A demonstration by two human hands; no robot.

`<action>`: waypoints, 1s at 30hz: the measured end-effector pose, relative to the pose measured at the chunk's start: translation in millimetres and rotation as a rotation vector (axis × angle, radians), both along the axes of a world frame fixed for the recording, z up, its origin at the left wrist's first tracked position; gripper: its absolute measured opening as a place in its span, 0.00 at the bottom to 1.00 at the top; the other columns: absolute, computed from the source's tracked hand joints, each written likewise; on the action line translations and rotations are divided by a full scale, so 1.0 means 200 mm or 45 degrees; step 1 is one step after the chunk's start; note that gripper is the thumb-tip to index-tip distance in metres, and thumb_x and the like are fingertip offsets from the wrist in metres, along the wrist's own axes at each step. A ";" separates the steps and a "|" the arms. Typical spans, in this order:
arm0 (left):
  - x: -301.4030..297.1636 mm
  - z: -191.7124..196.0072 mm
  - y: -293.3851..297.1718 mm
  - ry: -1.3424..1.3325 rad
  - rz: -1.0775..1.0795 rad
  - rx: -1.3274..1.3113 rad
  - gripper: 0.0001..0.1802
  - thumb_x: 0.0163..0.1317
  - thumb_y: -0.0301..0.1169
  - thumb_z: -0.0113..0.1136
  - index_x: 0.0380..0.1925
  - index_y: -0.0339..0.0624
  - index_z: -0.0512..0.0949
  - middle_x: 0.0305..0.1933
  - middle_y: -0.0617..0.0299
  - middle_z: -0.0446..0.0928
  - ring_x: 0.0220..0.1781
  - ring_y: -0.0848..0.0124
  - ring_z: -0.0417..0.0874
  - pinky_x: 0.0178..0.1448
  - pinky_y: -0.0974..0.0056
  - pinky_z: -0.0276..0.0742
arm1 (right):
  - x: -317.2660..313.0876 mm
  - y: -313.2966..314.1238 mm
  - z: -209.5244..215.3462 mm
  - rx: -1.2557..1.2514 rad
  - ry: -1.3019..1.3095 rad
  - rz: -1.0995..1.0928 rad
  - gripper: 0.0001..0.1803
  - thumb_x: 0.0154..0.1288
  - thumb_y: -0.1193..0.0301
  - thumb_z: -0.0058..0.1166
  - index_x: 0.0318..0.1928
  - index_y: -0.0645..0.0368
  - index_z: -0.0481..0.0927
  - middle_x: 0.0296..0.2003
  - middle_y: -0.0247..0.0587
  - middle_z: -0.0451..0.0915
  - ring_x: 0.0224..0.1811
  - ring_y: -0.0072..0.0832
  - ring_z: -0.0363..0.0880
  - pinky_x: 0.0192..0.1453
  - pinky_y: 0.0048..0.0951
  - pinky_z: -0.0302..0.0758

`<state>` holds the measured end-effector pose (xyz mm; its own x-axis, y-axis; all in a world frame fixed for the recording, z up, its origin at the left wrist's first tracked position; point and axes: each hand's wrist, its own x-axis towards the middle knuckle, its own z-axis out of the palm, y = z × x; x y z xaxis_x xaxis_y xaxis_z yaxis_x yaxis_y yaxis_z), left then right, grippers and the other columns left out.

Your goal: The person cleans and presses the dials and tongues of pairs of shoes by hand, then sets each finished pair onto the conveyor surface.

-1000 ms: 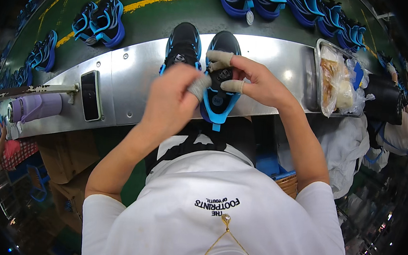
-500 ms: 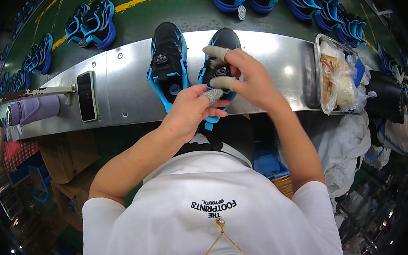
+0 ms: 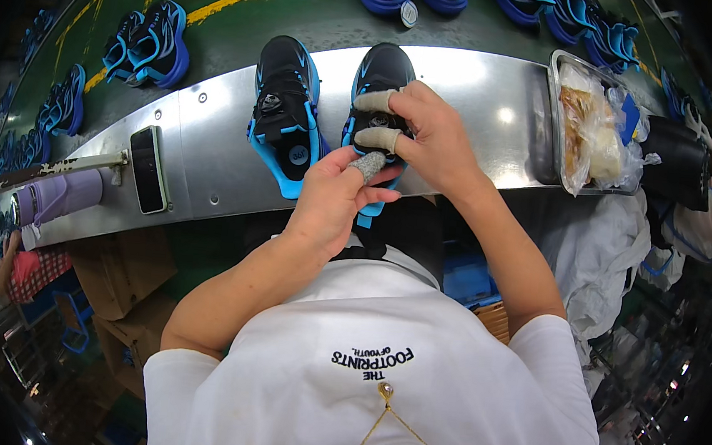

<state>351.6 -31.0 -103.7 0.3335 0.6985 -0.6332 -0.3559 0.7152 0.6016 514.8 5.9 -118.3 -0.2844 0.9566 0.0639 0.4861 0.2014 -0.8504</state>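
Two black sneakers with blue trim stand on the metal bench before me, toes pointing away. At the heel end of the right-hand sneaker (image 3: 385, 62), my left hand (image 3: 335, 194) grips the collar, its thumb in a grey finger cover. My right hand (image 3: 429, 140) reaches over the same sneaker. Its thumb and index finger, in beige covers, close around the round dial (image 3: 378, 120) on the tongue; the fingers partly hide it. The left-hand sneaker (image 3: 283, 70) stands alongside, untouched, with a similar dial and a round sticker inside.
A phone (image 3: 149, 169) and a lilac flask (image 3: 70, 193) are on the left. At right sits a metal tray (image 3: 554, 121) of bagged items. Beyond the metal bench (image 3: 211, 157), more sneakers (image 3: 154, 43) stand on a green surface (image 3: 228, 41). Another person's arm (image 3: 8, 266) shows far left.
My right thumb and index finger have drawn closer together around the dial. The green surface's sneakers and yellow lines have shifted slightly left in view. My left hand stays at the collar.
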 end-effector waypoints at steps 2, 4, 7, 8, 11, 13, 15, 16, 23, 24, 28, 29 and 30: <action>0.00 -0.01 0.01 -0.014 -0.011 -0.007 0.16 0.70 0.22 0.44 0.54 0.28 0.71 0.55 0.51 0.76 0.57 0.60 0.81 0.51 0.66 0.84 | 0.02 0.03 0.04 -0.191 0.132 0.003 0.25 0.53 0.73 0.64 0.55 0.48 0.83 0.29 0.28 0.68 0.28 0.19 0.60 0.35 0.22 0.64; 0.00 -0.01 0.00 -0.034 -0.015 -0.010 0.16 0.70 0.22 0.44 0.55 0.28 0.71 0.55 0.50 0.75 0.58 0.60 0.80 0.51 0.66 0.84 | 0.05 0.04 0.03 -0.258 0.212 0.093 0.26 0.53 0.72 0.65 0.56 0.49 0.82 0.29 0.28 0.69 0.28 0.19 0.60 0.35 0.21 0.64; 0.01 -0.02 -0.01 -0.036 -0.007 -0.025 0.16 0.70 0.22 0.44 0.55 0.27 0.70 0.55 0.50 0.75 0.58 0.60 0.80 0.51 0.67 0.84 | 0.05 0.03 -0.01 -0.210 0.122 0.156 0.30 0.52 0.72 0.65 0.60 0.49 0.79 0.35 0.27 0.76 0.29 0.18 0.59 0.36 0.21 0.64; 0.01 -0.02 -0.01 -0.056 0.005 -0.017 0.16 0.70 0.23 0.45 0.55 0.27 0.70 0.55 0.50 0.75 0.57 0.60 0.80 0.51 0.67 0.85 | 0.02 0.01 -0.02 -0.084 -0.011 0.082 0.30 0.53 0.73 0.64 0.60 0.49 0.79 0.36 0.27 0.77 0.29 0.18 0.60 0.36 0.20 0.65; 0.00 -0.03 0.00 -0.081 0.023 -0.019 0.16 0.70 0.23 0.45 0.55 0.27 0.70 0.55 0.50 0.75 0.57 0.60 0.80 0.50 0.67 0.84 | 0.03 0.05 0.01 -0.123 0.065 0.072 0.27 0.54 0.73 0.64 0.57 0.50 0.81 0.35 0.28 0.77 0.29 0.18 0.61 0.37 0.20 0.66; 0.00 -0.02 -0.01 -0.093 0.025 -0.031 0.16 0.70 0.22 0.45 0.55 0.27 0.70 0.55 0.50 0.75 0.57 0.60 0.80 0.51 0.67 0.84 | 0.06 0.07 0.03 -0.291 0.266 0.133 0.24 0.54 0.73 0.63 0.55 0.50 0.82 0.33 0.28 0.76 0.30 0.18 0.62 0.38 0.20 0.66; 0.02 -0.01 -0.01 -0.047 0.041 -0.076 0.12 0.71 0.23 0.46 0.50 0.29 0.73 0.52 0.54 0.76 0.54 0.64 0.81 0.48 0.65 0.85 | 0.08 0.08 0.03 -0.369 0.189 0.253 0.23 0.53 0.72 0.64 0.53 0.49 0.84 0.30 0.29 0.73 0.30 0.18 0.63 0.37 0.20 0.66; 0.02 -0.01 -0.01 -0.049 0.041 -0.076 0.12 0.71 0.23 0.46 0.50 0.29 0.73 0.52 0.54 0.76 0.54 0.64 0.81 0.48 0.65 0.85 | 0.05 0.05 0.04 -0.279 0.119 0.132 0.22 0.53 0.72 0.64 0.52 0.49 0.84 0.30 0.29 0.74 0.30 0.19 0.63 0.37 0.20 0.66; 0.02 0.00 -0.03 -0.050 0.060 -0.085 0.14 0.70 0.22 0.44 0.52 0.29 0.72 0.53 0.52 0.75 0.55 0.63 0.80 0.50 0.66 0.84 | 0.05 0.07 0.03 -0.431 0.362 0.190 0.23 0.54 0.72 0.64 0.53 0.47 0.83 0.32 0.33 0.76 0.29 0.21 0.63 0.39 0.21 0.68; 0.03 0.01 -0.03 -0.046 0.085 -0.106 0.12 0.71 0.23 0.45 0.50 0.29 0.73 0.51 0.53 0.76 0.53 0.64 0.81 0.48 0.66 0.84 | 0.07 0.08 0.04 -0.479 0.299 0.219 0.24 0.54 0.72 0.63 0.55 0.49 0.82 0.34 0.33 0.76 0.31 0.23 0.66 0.40 0.23 0.70; 0.04 -0.03 -0.02 -0.094 0.114 -0.067 0.13 0.71 0.23 0.45 0.50 0.29 0.73 0.52 0.53 0.76 0.53 0.65 0.81 0.48 0.66 0.84 | -0.04 -0.04 -0.06 0.093 -0.104 -0.094 0.26 0.54 0.72 0.63 0.56 0.53 0.80 0.34 0.32 0.75 0.35 0.24 0.71 0.42 0.27 0.71; 0.04 -0.03 -0.02 -0.094 0.097 -0.075 0.13 0.71 0.22 0.44 0.51 0.29 0.73 0.51 0.53 0.76 0.53 0.65 0.81 0.48 0.65 0.84 | -0.04 -0.03 -0.07 0.095 -0.105 -0.092 0.26 0.54 0.72 0.63 0.56 0.53 0.80 0.34 0.32 0.75 0.35 0.24 0.71 0.42 0.27 0.71; 0.03 -0.03 -0.03 -0.090 0.080 -0.088 0.13 0.70 0.22 0.44 0.51 0.29 0.73 0.51 0.54 0.76 0.53 0.65 0.81 0.49 0.65 0.83 | -0.04 -0.03 -0.06 0.098 0.002 -0.115 0.25 0.54 0.70 0.64 0.56 0.52 0.80 0.33 0.35 0.74 0.34 0.29 0.72 0.39 0.29 0.71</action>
